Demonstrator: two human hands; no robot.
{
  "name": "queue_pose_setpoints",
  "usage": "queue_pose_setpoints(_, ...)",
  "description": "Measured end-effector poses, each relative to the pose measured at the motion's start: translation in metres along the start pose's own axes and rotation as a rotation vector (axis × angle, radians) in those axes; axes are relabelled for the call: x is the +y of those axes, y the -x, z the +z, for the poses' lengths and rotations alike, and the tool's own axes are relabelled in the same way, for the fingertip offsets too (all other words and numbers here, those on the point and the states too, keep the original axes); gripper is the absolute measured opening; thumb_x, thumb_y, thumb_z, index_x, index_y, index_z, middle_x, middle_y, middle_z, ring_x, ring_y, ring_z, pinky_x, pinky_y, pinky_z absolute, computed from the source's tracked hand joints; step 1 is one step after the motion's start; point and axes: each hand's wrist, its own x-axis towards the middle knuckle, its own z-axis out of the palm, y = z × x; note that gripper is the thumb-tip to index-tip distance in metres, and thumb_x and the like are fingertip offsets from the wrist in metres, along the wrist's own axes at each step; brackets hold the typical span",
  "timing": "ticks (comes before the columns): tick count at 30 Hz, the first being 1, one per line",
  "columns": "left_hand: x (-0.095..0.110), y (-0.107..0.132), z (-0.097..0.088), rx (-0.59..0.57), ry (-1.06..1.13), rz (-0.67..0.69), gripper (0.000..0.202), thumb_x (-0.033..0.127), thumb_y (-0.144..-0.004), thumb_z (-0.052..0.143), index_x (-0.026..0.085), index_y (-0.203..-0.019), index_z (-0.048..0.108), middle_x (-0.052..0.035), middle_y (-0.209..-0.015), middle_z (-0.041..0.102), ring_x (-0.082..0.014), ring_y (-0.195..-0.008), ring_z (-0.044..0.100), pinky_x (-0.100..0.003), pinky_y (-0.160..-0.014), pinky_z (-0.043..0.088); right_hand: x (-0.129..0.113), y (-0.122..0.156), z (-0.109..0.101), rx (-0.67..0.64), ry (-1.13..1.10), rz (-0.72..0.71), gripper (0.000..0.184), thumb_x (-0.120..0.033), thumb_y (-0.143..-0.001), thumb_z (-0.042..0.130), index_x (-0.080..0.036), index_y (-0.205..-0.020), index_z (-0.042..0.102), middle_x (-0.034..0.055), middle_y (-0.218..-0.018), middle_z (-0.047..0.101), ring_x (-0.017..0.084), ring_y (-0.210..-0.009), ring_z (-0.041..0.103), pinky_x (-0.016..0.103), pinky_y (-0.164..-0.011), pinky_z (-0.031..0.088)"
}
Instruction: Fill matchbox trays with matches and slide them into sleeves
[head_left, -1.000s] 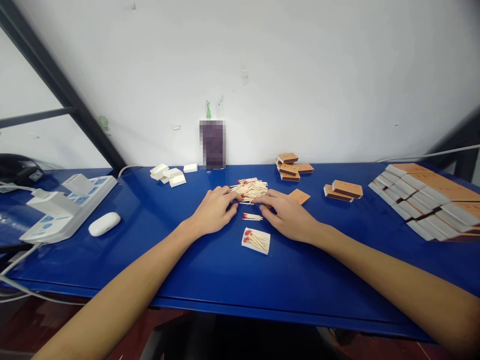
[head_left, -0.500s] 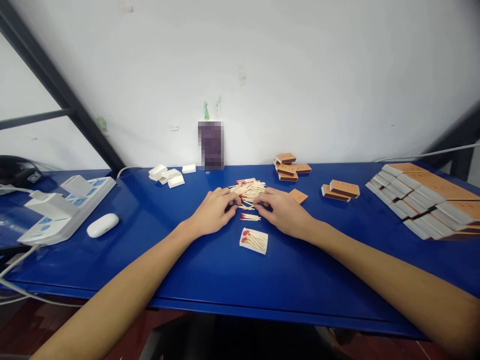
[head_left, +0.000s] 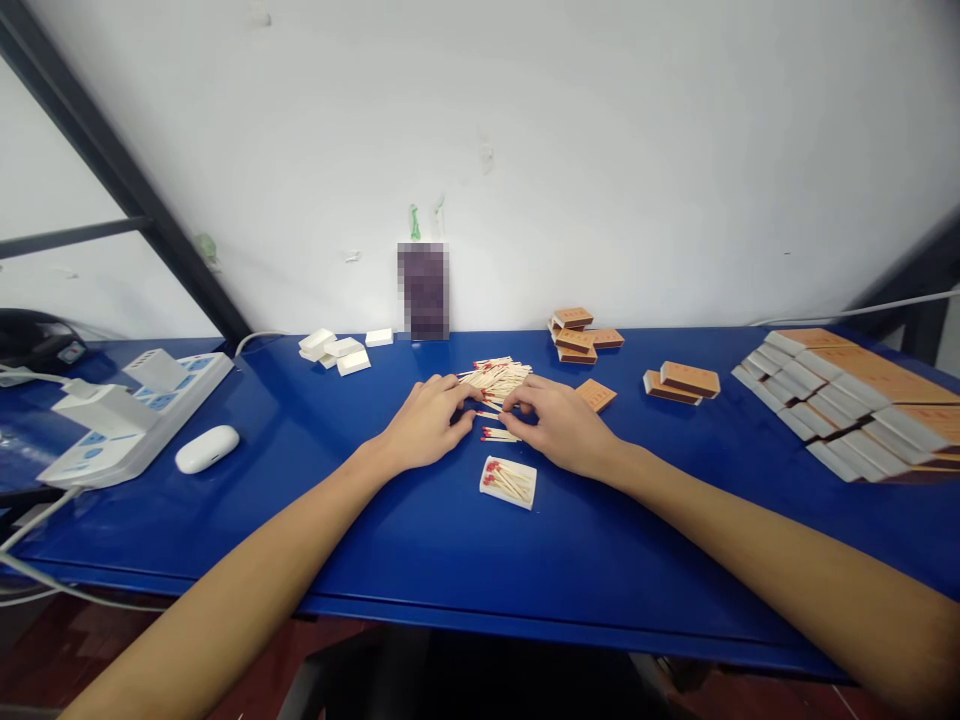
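Note:
A loose pile of red-tipped matches (head_left: pixel 501 380) lies between my hands. My left hand (head_left: pixel 431 422) rests at the pile's left side, thumb and forefinger apart, with nothing seen between them. From the right, my right hand (head_left: pixel 559 422) has its thumb and forefinger closed at the plain end of a single match (head_left: pixel 489 414), whose red head points left. Just below, a small row of matches (head_left: pixel 495 435) lies lined up, heads left. Nearer to me is a white matchbox tray (head_left: pixel 530 494) with several matches in it, red heads at the left.
White trays (head_left: pixel 345 348) lie at the back left. Orange matchboxes (head_left: pixel 576 340) are heaped at the back, with others (head_left: pixel 681 380) to the right and a large stack (head_left: pixel 847 400) at far right. A power strip (head_left: pixel 135 425) and a white oval case (head_left: pixel 208 450) sit left.
My right hand has shifted slightly left, its fingertips closer to the single match and the small row. My left thumb and forefinger have drawn a little back from the match.

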Motion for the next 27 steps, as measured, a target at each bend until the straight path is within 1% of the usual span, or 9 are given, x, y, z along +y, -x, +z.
queue_pose_setpoints(4,-0.002,0.000,0.001,-0.001,-0.009,0.001,0.027,0.028,-0.095,0.047,0.022,-0.117,0.061,-0.0045,-0.095,0.060,-0.0223,-0.092,0.053,-0.038,-0.082,0.040,-0.001,0.001,0.000,-0.023,0.010,0.026,0.020,-0.033,-0.092,0.056,-0.020,-0.090,0.071,0.0035,-0.081,0.062,0.017,-0.074,0.056,0.030,-0.065,0.039)
queue_pose_setpoints(8,-0.003,-0.001,0.002,-0.007,0.010,0.007,0.025,0.028,-0.096,0.047,0.023,-0.115,0.062,-0.0040,-0.094,0.059,-0.0217,-0.091,0.053,-0.037,-0.082,0.039,-0.003,0.000,-0.002,-0.075,0.019,0.050,0.020,-0.035,-0.090,0.059,-0.021,-0.092,0.073,0.0041,-0.086,0.064,0.017,-0.075,0.057,0.029,-0.064,0.038)
queue_pose_setpoints(13,-0.003,-0.002,0.001,-0.010,0.072,0.025,0.020,0.025,-0.095,0.048,0.022,-0.107,0.064,-0.0022,-0.090,0.062,-0.0201,-0.089,0.053,-0.036,-0.083,0.038,-0.004,-0.007,-0.008,-0.146,-0.043,0.083,0.016,-0.031,-0.088,0.062,-0.022,-0.087,0.076,0.0023,-0.080,0.066,0.015,-0.072,0.057,0.028,-0.064,0.038)
queue_pose_setpoints(17,-0.002,-0.001,0.000,0.009,0.087,0.026,0.021,0.027,-0.095,0.048,0.022,-0.109,0.064,-0.0021,-0.089,0.063,-0.0198,-0.087,0.053,-0.035,-0.082,0.038,-0.006,-0.010,-0.017,-0.197,-0.064,0.106,0.013,-0.027,-0.086,0.062,-0.021,-0.081,0.074,0.0010,-0.075,0.066,0.015,-0.070,0.057,0.028,-0.064,0.039)
queue_pose_setpoints(19,0.001,0.000,-0.002,0.010,0.105,0.040,0.023,0.029,-0.096,0.048,0.022,-0.110,0.064,-0.0023,-0.090,0.063,-0.0197,-0.088,0.053,-0.036,-0.084,0.039,-0.005,-0.009,-0.021,-0.225,-0.064,0.125,0.013,-0.026,-0.085,0.062,-0.020,-0.078,0.071,0.0015,-0.075,0.066,0.016,-0.071,0.057,0.028,-0.064,0.039)
queue_pose_setpoints(22,0.007,0.002,-0.008,-0.035,0.144,0.095,0.027,0.036,-0.097,0.046,0.022,-0.111,0.064,-0.0036,-0.094,0.063,-0.0209,-0.094,0.053,-0.037,-0.088,0.040,-0.004,-0.007,-0.024,-0.243,-0.064,0.140,0.014,-0.026,-0.084,0.061,-0.019,-0.076,0.069,0.0024,-0.077,0.067,0.017,-0.072,0.058,0.028,-0.063,0.039)
queue_pose_setpoints(24,0.011,0.003,-0.012,-0.073,0.154,0.129,0.031,0.040,-0.097,0.045,0.022,-0.116,0.062,-0.0048,-0.101,0.063,-0.0223,-0.100,0.052,-0.039,-0.091,0.039,-0.005,-0.005,-0.026,-0.244,-0.084,0.126,0.015,-0.026,-0.085,0.059,-0.019,-0.078,0.070,0.0026,-0.078,0.068,0.017,-0.072,0.058,0.028,-0.064,0.039)
queue_pose_setpoints(27,0.012,0.005,-0.016,-0.091,0.140,0.143,0.034,0.041,-0.097,0.045,0.022,-0.123,0.059,-0.0068,-0.112,0.062,-0.0241,-0.107,0.050,-0.042,-0.095,0.038,-0.010,-0.001,-0.028,-0.249,-0.114,0.083,0.019,-0.025,-0.087,0.056,-0.019,-0.079,0.071,0.0027,-0.078,0.068,0.016,-0.071,0.057,0.029,-0.066,0.040)
